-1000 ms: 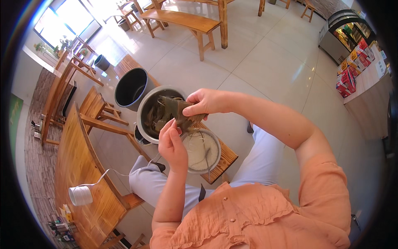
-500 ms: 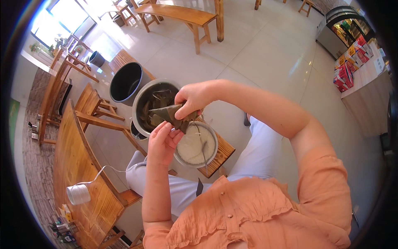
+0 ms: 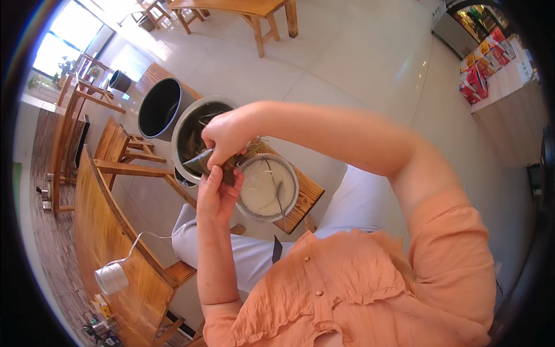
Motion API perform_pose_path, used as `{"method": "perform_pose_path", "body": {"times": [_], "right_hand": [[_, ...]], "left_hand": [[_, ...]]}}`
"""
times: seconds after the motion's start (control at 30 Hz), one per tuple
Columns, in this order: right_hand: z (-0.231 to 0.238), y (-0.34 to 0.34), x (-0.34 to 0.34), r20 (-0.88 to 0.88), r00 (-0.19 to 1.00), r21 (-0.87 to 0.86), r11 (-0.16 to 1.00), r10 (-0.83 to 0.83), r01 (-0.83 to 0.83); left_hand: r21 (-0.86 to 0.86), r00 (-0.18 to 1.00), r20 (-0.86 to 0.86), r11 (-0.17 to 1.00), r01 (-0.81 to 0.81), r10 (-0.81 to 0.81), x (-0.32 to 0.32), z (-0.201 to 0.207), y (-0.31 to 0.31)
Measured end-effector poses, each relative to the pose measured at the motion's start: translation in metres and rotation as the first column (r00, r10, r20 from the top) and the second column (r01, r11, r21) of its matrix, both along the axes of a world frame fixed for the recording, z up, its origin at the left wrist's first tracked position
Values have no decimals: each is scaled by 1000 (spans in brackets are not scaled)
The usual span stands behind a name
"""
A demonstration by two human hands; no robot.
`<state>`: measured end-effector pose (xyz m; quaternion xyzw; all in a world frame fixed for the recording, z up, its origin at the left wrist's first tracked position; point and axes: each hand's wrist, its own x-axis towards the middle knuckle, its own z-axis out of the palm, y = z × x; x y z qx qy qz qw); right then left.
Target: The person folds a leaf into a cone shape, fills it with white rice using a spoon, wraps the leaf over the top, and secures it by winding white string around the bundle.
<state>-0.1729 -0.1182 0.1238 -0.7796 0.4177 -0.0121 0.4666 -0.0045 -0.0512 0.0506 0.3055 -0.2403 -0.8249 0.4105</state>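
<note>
Folded dark green wrapping leaves [image 3: 199, 162] are between my hands, tilted over the rim of a metal pot [image 3: 179, 159]. My right hand [image 3: 228, 136] grips them from above, thumb pointing down. From below, my left hand [image 3: 218, 194] pinches their lower edge. Whether there is filling inside the leaves is hidden. More wet leaves [image 3: 188, 136] lie in the pot. Just right of my left hand stands a bowl [image 3: 296, 199] of white rice [image 3: 260, 194], with a thin dark-handled utensil [image 3: 280, 194] and pale strands across it.
The pot and bowl stand on a wooden bench [image 3: 309, 199], beside a dark bucket [image 3: 159, 110]. At the left, a spool of white cord [image 3: 111, 279] lies on a wooden table [image 3: 95, 231], its loose end running toward my knee. Red boxes [image 3: 474, 85] sit on a counter at right.
Both hands and the leaves have moved a little left, farther over the pot. My right hand is turned more downward, and my left fingers are closed more tightly against the leaves. The view has shifted slightly.
</note>
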Motion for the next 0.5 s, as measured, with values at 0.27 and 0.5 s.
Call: {"method": "perform_pose_path", "body": {"times": [0.27, 0.5], "right_hand": [[16, 9, 2, 50, 988, 104, 985, -145, 139], [-4, -1, -28, 413, 897, 263, 964, -159, 50]], "left_hand": [[-24, 999, -48, 1000, -20, 19, 9, -7, -4], [112, 900, -436, 992, 59, -4, 14, -6, -8]]}}
